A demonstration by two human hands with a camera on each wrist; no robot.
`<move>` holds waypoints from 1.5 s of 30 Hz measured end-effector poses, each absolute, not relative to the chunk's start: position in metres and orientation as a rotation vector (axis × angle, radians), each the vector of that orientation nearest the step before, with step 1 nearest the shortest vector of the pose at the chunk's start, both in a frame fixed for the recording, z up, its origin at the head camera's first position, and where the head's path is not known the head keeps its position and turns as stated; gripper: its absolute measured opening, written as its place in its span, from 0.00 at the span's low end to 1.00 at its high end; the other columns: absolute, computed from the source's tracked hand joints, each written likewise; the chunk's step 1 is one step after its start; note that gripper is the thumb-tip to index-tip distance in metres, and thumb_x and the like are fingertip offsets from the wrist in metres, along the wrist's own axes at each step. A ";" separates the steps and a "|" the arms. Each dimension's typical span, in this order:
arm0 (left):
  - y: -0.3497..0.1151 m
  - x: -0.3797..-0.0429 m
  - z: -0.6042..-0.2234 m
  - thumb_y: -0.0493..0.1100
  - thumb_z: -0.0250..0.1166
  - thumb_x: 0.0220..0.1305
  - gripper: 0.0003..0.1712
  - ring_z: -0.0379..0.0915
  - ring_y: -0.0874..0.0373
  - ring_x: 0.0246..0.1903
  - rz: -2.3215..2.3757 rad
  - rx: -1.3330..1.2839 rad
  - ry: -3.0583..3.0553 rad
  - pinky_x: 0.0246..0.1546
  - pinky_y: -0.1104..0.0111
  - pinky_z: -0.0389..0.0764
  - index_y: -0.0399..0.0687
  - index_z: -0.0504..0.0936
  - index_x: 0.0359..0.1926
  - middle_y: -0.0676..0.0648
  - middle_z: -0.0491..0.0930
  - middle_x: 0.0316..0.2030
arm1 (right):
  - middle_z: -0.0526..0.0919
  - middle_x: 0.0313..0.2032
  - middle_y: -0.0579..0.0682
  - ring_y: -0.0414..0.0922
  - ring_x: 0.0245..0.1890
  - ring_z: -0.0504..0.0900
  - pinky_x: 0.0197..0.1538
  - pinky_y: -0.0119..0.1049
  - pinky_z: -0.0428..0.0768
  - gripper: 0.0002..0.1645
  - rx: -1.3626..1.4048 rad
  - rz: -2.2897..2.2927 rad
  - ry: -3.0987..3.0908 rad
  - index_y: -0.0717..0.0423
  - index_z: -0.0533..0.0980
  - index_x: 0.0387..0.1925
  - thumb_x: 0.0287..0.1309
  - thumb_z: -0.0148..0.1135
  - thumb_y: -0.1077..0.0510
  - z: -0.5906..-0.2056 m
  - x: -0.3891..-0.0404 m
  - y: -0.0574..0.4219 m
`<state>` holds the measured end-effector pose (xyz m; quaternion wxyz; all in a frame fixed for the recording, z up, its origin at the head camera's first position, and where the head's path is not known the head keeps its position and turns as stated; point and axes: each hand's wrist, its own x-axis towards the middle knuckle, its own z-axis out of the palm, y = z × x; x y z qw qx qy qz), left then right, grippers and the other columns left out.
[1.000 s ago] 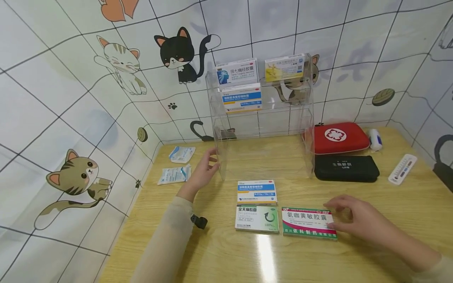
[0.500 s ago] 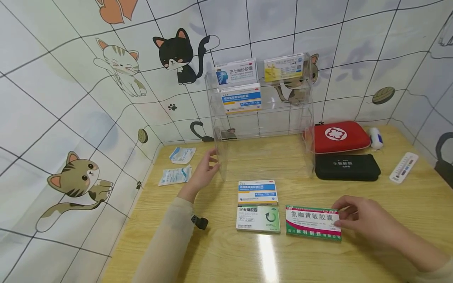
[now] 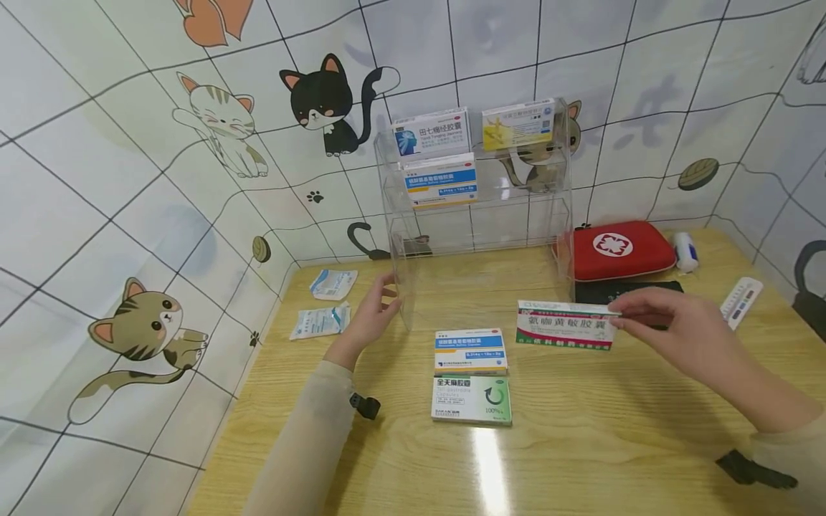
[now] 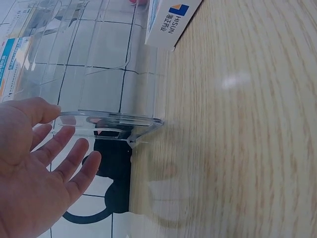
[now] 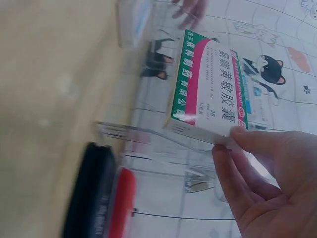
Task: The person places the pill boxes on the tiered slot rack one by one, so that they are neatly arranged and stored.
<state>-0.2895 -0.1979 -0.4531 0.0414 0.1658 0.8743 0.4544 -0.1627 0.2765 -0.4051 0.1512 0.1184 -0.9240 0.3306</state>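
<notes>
My right hand (image 3: 677, 330) pinches a white, green and magenta medicine box (image 3: 566, 327) by its right end. The box is raised off the table, its printed face towards me; in the right wrist view thumb and fingers grip one corner of the box (image 5: 210, 94). My left hand (image 3: 373, 309) is at the left side panel of a clear acrylic display rack (image 3: 474, 247), its fingers (image 4: 62, 144) loosely spread beside the panel. Whether they press on it I cannot tell. Two medicine boxes lie before the rack: a blue-white one (image 3: 470, 351) and a green-white one (image 3: 471, 400).
On the rack's tiers stand a white box (image 3: 432, 135), a yellow-white box (image 3: 518, 125) and a blue-white box (image 3: 441, 180). To its right are a red first-aid case (image 3: 622, 251), a partly hidden black pouch (image 3: 594, 292), a white bottle (image 3: 685, 253) and a test card (image 3: 742, 301). Sachets (image 3: 320, 321) lie left.
My right hand has picked the green-and-magenta box up off the table and moved it towards the rack, tilting it more upright. The left hand has stayed by the side panel.
</notes>
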 end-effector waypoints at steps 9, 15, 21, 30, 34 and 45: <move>-0.200 -0.290 -0.456 0.36 0.55 0.79 0.29 0.68 0.43 0.65 1.417 0.493 2.666 0.62 0.50 0.79 0.48 0.57 0.75 0.40 0.63 0.73 | 0.90 0.44 0.57 0.12 0.33 0.76 0.33 0.09 0.70 0.15 0.394 0.883 -2.440 0.54 0.87 0.47 0.57 0.77 0.61 -0.333 -0.225 0.257; -0.199 -0.289 -0.459 0.36 0.55 0.79 0.29 0.68 0.43 0.65 1.411 0.499 2.665 0.62 0.50 0.78 0.48 0.57 0.75 0.38 0.62 0.74 | 0.88 0.52 0.53 0.13 0.40 0.75 0.45 0.08 0.68 0.17 0.341 0.858 -2.364 0.51 0.86 0.53 0.64 0.72 0.55 -0.287 -0.267 0.248; -0.198 -0.289 -0.457 0.35 0.55 0.79 0.29 0.69 0.44 0.65 1.412 0.501 2.671 0.62 0.50 0.79 0.49 0.58 0.75 0.42 0.63 0.73 | 0.85 0.59 0.48 0.29 0.51 0.84 0.55 0.14 0.72 0.20 0.258 0.899 -2.330 0.46 0.84 0.59 0.69 0.65 0.48 -0.258 -0.304 0.244; -0.197 -0.290 -0.455 0.35 0.55 0.78 0.29 0.69 0.43 0.65 1.425 0.501 2.673 0.62 0.50 0.79 0.48 0.58 0.75 0.41 0.64 0.73 | 0.83 0.61 0.46 0.38 0.52 0.83 0.59 0.23 0.79 0.19 0.245 0.879 -2.353 0.47 0.83 0.59 0.71 0.63 0.50 -0.250 -0.338 0.239; -0.197 -0.291 -0.456 0.35 0.56 0.78 0.32 0.69 0.43 0.65 1.409 0.511 2.675 0.62 0.50 0.79 0.45 0.57 0.76 0.38 0.62 0.73 | 0.82 0.63 0.47 0.50 0.55 0.83 0.56 0.22 0.80 0.19 0.248 0.846 -2.434 0.49 0.83 0.60 0.72 0.62 0.51 -0.255 -0.341 0.237; -0.198 -0.293 -0.456 0.36 0.56 0.78 0.31 0.69 0.43 0.65 1.407 0.496 2.684 0.63 0.49 0.78 0.45 0.57 0.76 0.36 0.62 0.74 | 0.82 0.56 0.59 0.57 0.55 0.83 0.58 0.59 0.82 0.17 0.343 0.729 -2.543 0.58 0.83 0.58 0.72 0.61 0.61 -0.260 -0.337 0.235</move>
